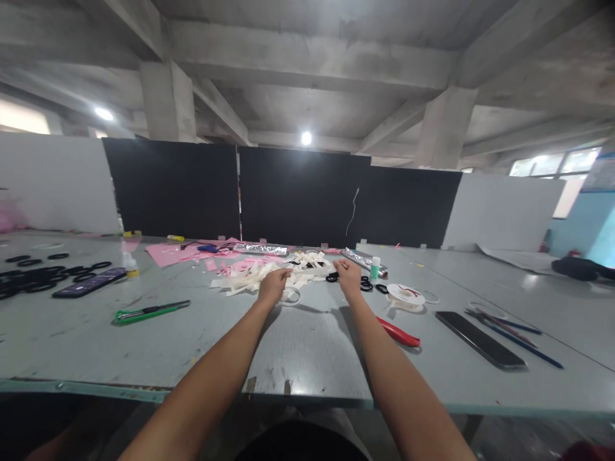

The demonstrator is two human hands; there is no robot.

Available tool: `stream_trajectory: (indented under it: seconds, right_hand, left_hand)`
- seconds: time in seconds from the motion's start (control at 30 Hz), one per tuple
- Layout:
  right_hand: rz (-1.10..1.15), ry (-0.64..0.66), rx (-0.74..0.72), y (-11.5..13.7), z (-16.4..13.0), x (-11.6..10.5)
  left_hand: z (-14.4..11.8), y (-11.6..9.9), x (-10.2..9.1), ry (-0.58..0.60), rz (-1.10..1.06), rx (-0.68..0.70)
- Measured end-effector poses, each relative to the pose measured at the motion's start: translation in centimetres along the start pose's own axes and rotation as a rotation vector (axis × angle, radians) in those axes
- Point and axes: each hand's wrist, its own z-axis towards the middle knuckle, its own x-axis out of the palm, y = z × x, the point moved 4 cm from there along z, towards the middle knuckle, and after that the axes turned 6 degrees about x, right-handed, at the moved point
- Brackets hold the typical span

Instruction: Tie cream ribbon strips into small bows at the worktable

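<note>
The left hand [273,286] and right hand [348,276] pinch a pale strip [313,272] between them, near white scraps [250,280].

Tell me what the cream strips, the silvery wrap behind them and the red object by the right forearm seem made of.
Cream strips: probably fabric or paper, matte, limp and tangled. Silvery wrap: likely metal foil, crinkled with bright glints. Red object: perhaps plastic, smooth, with a soft sheen.
</note>
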Motion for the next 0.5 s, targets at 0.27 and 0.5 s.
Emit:
stream_trajectory:
  seconds: [0.27, 0.5]
  right_hand:
    - [0.144, 0.860, 0.330, 0.2, -4.1, 4.2]
    - [0.314, 0.525, 0.225, 0.7, -4.0, 5.0]
  left_hand:
    - [0.3, 1.1, -1.5, -0.261, -0.110, -0.073]
    - [0.0, -2.9, -0.2, -0.045, -0.135, 0.166]
